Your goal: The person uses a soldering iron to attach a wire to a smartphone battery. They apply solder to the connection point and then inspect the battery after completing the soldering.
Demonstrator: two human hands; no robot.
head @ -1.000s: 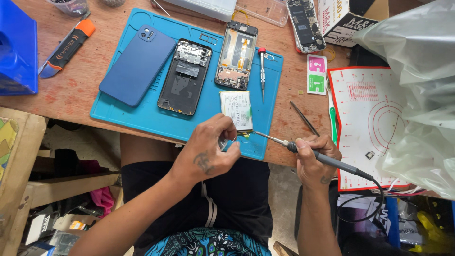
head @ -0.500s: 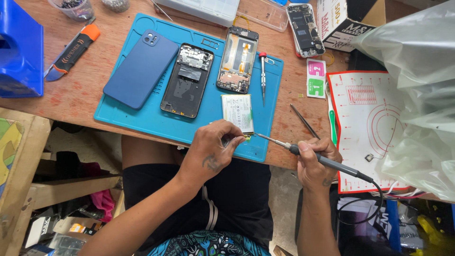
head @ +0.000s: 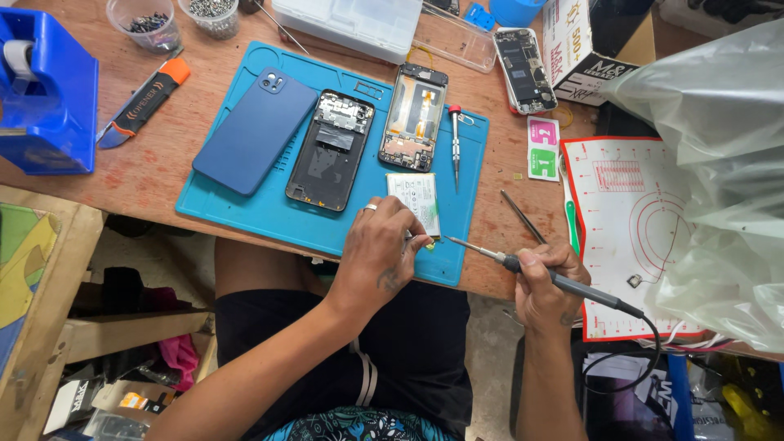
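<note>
My left hand [head: 377, 257] pinches small part at battery [head: 415, 203] edge, just under fingertips. My right hand [head: 545, 282] clamps iron [head: 555, 279] pen-style, tip just right of left fingers. Battery light, puncture-prone: hold edges only.

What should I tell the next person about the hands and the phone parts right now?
Left hand rests on the teal mat, fingertips pinching something small beside the white battery; what it is cannot be told.
Right hand grips the soldering iron, tip aimed at the left fingertips.
Done: the blue back cover is off, the open phone body and inner frame lie side by side.
Left: everything is still apart.
</note>
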